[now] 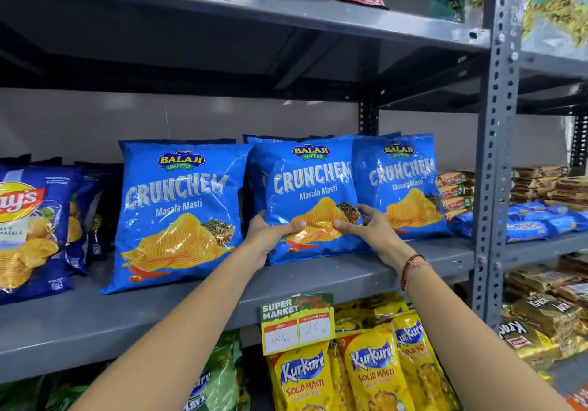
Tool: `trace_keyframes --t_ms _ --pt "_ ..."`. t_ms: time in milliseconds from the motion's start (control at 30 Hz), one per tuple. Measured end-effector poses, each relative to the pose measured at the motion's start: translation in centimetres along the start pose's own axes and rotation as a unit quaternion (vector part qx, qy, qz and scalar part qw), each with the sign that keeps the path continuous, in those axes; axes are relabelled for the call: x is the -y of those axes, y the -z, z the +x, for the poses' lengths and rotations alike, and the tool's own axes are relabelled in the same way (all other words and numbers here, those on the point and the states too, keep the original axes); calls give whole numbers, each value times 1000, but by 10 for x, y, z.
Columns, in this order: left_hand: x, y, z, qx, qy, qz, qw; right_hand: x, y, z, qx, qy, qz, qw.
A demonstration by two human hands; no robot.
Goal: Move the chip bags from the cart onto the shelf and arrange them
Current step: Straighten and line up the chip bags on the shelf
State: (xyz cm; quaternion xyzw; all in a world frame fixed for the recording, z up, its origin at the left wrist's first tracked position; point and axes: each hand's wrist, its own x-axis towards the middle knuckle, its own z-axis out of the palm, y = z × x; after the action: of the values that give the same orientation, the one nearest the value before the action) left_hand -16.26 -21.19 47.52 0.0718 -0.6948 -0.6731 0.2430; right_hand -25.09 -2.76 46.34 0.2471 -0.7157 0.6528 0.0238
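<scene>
Standing upright on the grey shelf [95,321], the middle Crunchem bag [310,194] is gripped at its lower front by the left hand [270,230] and right hand [366,226], thumbs pressed onto it, between two matching bags.

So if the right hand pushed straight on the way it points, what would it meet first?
The right hand already grips the middle blue Crunchem chip bag, standing on the grey metal shelf. Pushing on presses that bag back, probably into another blue bag whose top edge shows behind it; depth is unclear.
</scene>
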Motion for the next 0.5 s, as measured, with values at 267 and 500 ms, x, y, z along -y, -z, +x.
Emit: trace_keyframes --t_ms 267,500 --pt "6 -2 10 -14 -24 36 999 -7 0 7 -14 7 11 1000" --pt "4 -6 5 -76 -32 126 989 -1 -5 1 -52 31 -23 998"
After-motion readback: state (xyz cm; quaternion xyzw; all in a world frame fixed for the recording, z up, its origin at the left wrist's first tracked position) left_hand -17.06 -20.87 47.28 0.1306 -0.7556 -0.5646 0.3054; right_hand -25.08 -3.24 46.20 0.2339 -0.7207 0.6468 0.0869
